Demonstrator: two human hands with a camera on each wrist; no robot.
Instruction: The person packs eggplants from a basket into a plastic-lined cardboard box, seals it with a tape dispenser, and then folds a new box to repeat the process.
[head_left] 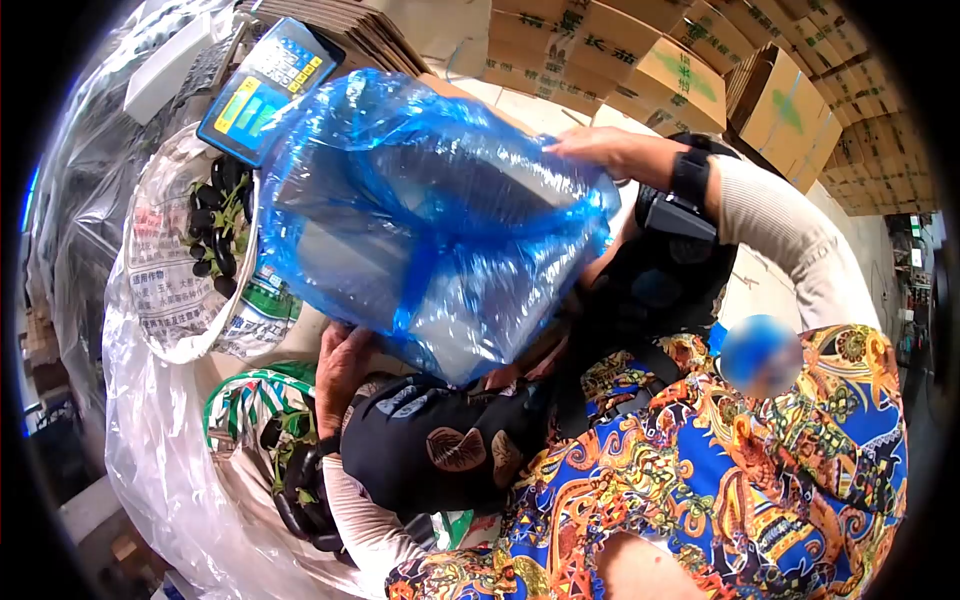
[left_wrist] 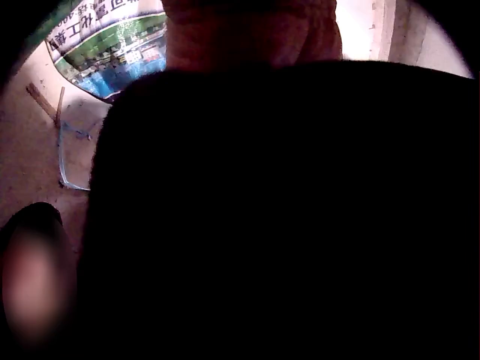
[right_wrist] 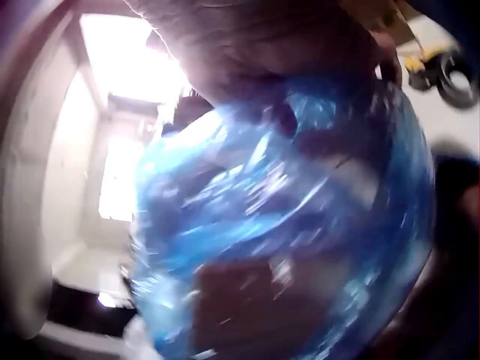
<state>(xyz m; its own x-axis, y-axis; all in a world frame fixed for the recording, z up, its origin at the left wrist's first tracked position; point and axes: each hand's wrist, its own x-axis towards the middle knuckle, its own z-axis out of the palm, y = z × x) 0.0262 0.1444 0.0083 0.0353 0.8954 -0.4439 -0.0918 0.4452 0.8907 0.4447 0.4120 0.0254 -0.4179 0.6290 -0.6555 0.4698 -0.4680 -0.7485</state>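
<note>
A blue translucent plastic bag [head_left: 440,220] lies over the lap, with pale, flat-sided contents that look like a box showing through. My right hand [head_left: 610,150] grips the bag's upper right edge, its fingertips on the film. In the right wrist view, that hand [right_wrist: 262,45] is at the top of the crinkled bag [right_wrist: 262,217], with a brown panel visible through the film. My left hand [head_left: 345,365] is at the bag's lower left edge, its fingers mostly hidden. Dark cloth fills most of the left wrist view, leaving only part of the left hand [left_wrist: 251,34].
Dark eggplants [head_left: 222,220] lie on a printed white sack [head_left: 165,265], with more eggplants [head_left: 300,480] in a green-rimmed bag [head_left: 225,400]. A blue scale [head_left: 265,90] stands behind the bag. Cardboard boxes [head_left: 560,45] are stacked at the upper right; clear plastic sheeting [head_left: 150,430] hangs at left.
</note>
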